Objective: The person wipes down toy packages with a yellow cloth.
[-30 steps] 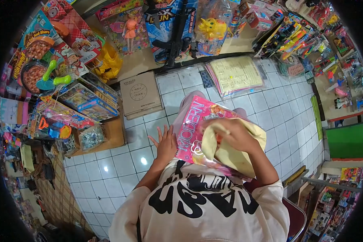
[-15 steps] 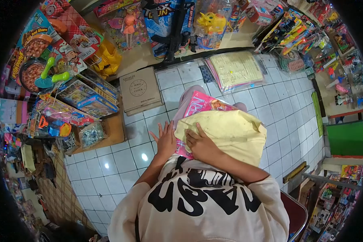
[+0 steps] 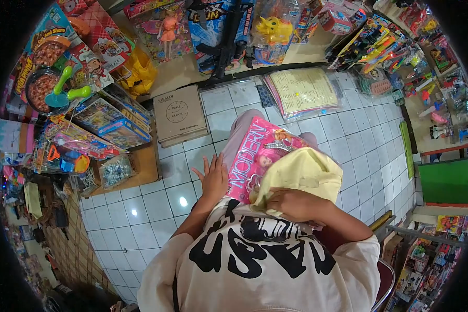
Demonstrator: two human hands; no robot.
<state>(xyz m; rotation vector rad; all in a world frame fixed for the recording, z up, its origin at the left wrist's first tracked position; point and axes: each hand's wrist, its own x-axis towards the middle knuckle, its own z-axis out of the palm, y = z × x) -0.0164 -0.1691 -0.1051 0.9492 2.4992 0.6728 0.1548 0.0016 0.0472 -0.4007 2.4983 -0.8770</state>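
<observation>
A pink toy package (image 3: 248, 165) printed "MODERN", with a doll's head under clear plastic, lies across my lap. My left hand (image 3: 213, 179) is open with fingers spread, resting at the package's left edge by my thigh. Bunched over the right part of the package is a pale yellow cloth (image 3: 312, 174). My right hand (image 3: 292, 204) is closed on the cloth's near edge, close to my shirt; its fingertips are partly hidden.
On the tiled floor ahead lie a brown wall clock box (image 3: 180, 115) and a plastic-wrapped stack of printed sheets (image 3: 302, 93). Boxed toys (image 3: 101, 125) crowd a wooden stand at left. A toy gun (image 3: 226, 47) hangs ahead; packed shelves stand at right.
My right hand has drawn the yellow cloth back toward my body and to the right, baring more of the pink package. My left hand has stayed nearly still.
</observation>
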